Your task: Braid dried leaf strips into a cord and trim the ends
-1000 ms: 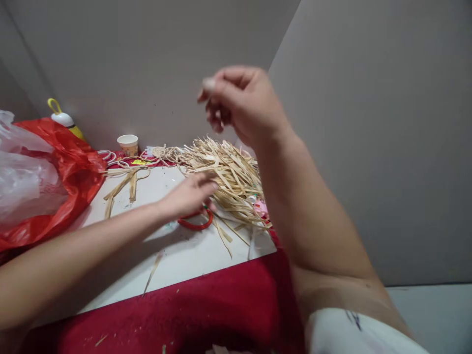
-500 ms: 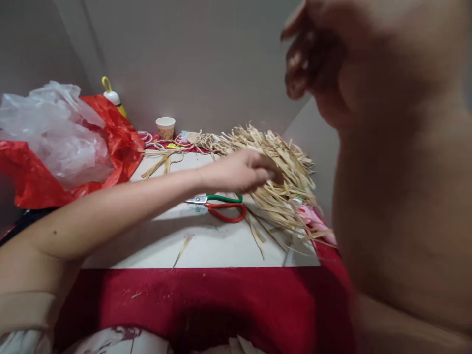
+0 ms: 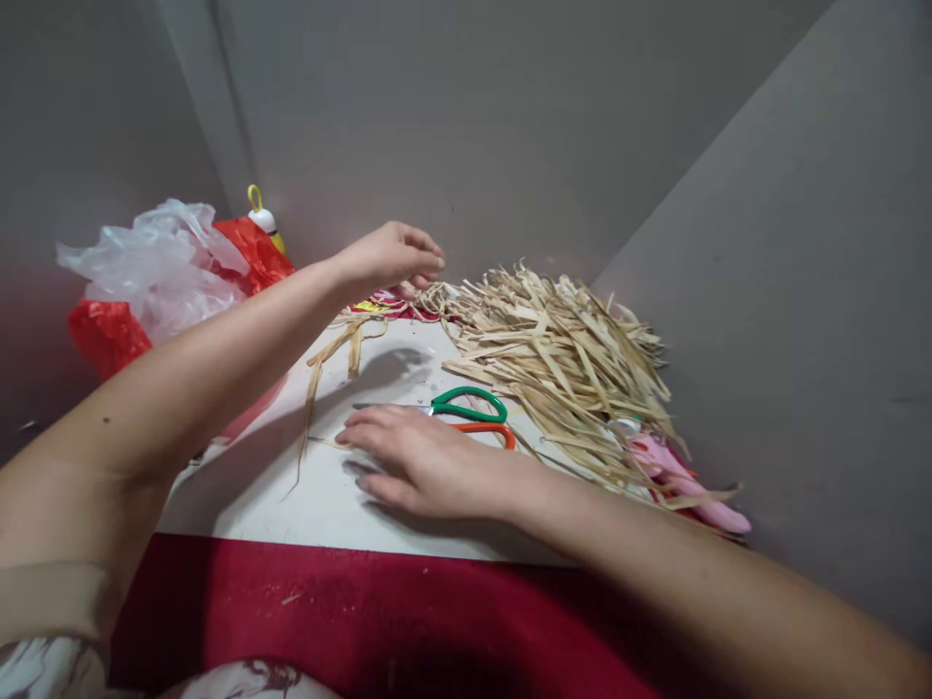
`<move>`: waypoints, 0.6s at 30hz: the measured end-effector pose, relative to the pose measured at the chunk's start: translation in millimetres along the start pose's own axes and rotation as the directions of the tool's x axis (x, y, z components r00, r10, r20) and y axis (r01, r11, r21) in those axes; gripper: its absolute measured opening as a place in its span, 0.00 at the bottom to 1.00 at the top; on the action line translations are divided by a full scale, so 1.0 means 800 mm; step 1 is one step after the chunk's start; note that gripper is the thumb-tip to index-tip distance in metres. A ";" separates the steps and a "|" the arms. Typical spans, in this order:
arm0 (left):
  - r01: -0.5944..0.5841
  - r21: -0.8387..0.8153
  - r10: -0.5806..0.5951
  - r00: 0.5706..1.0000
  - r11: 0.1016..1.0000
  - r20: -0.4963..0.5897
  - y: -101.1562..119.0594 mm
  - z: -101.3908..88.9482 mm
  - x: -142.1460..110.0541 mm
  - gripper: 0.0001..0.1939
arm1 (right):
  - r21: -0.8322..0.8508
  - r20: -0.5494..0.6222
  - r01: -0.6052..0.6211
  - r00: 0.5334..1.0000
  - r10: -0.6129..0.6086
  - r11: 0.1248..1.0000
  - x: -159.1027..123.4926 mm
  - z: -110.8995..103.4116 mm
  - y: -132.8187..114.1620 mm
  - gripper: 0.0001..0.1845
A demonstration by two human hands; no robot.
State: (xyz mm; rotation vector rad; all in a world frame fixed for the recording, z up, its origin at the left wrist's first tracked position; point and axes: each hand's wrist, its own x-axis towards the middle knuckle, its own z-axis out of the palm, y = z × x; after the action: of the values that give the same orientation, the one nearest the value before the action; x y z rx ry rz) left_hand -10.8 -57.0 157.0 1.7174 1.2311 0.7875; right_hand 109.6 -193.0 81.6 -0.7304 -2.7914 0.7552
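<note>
My right hand [image 3: 415,461] is low over the white board [image 3: 254,505], palm down, fingers stretched out and thumb apart. Just beyond it lie scissors [image 3: 466,406] with one green and one orange handle; the hand hides part of them. Higher up, my left hand [image 3: 397,257] hangs above the far edge of the board with loosely bent fingers, and I see nothing in it. To its right spreads a heap of dry straw-coloured strips [image 3: 560,349]. A few loose strips [image 3: 354,349] lie on the board below my left hand.
At the left a white plastic bag [image 3: 167,262] sits in a red bag [image 3: 109,335]. Behind stands a yellow-and-white bottle [image 3: 263,221]. A pink object [image 3: 670,471] lies at the right edge. Red cloth [image 3: 327,612] covers the near side, and grey walls [image 3: 451,126] enclose the table.
My left hand has lifted away from the strip heap, leftward and back. My right hand has come down from high at the right to over the board by the scissors. The view has shifted.
</note>
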 end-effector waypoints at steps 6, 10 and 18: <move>0.062 0.063 -0.055 0.992 0.996 -0.113 -0.039 -0.019 0.005 0.06 | -0.273 -0.014 -0.423 0.900 0.436 0.864 -0.042 -0.039 0.048 0.11; 0.134 0.071 -0.115 0.967 0.988 -0.226 -0.087 -0.020 0.027 0.03 | -0.451 -0.073 -0.491 0.852 0.518 0.745 -0.070 -0.027 0.066 0.10; 0.209 0.352 -0.102 0.949 0.912 -0.299 -0.162 -0.015 0.050 0.06 | -0.547 -0.151 -0.461 0.875 0.459 0.699 -0.071 -0.010 0.078 0.17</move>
State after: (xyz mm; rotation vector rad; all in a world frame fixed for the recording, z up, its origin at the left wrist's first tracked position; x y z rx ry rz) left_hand -61.3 3.2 46.2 1.8225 1.7881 0.7422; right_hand 187.3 -170.5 55.4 -1.5750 -2.8569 -0.0820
